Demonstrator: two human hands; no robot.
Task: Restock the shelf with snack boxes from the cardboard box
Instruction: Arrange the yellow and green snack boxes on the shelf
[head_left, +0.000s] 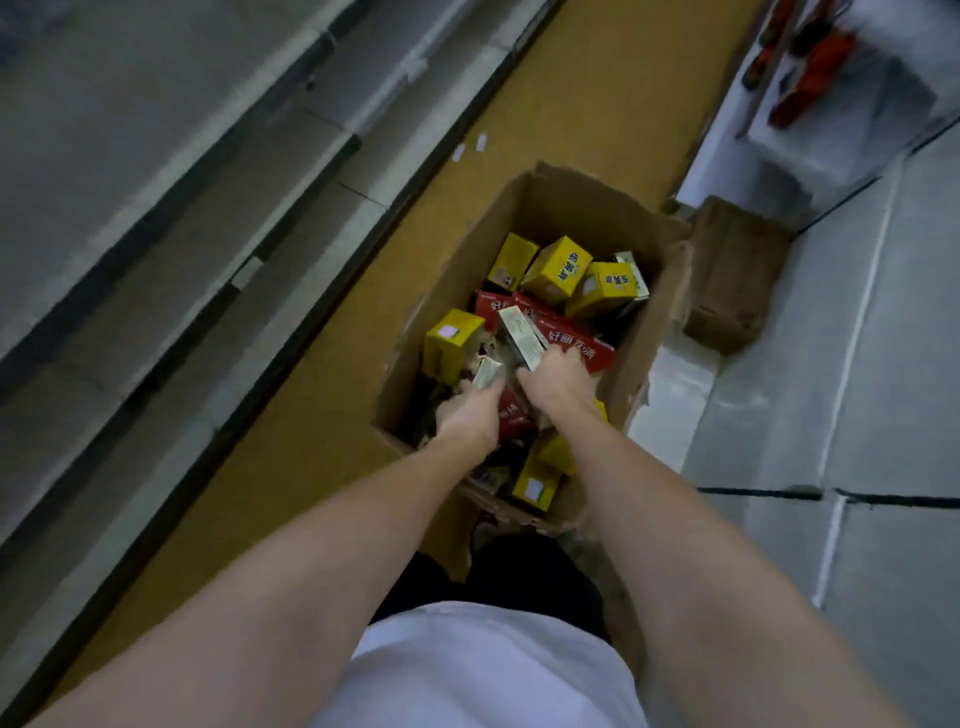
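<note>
Fingers (563, 358) of the right hand (558, 382) are curled round a pale slim box (522, 335), and a smaller pale box (487, 371) is gripped by the left hand (467, 415).

Both hands are sunk into the open cardboard box (582, 208) at frame centre, which is sat on a brown floor strip and stuffed with jumbled yellow snack boxes (558, 267) and red cartons (566, 338). Grey shelf edges (218, 218) are seen running diagonally across the upper left, pretty blurry. A smaller brown carton (732, 275) is parked just right of it.
</note>
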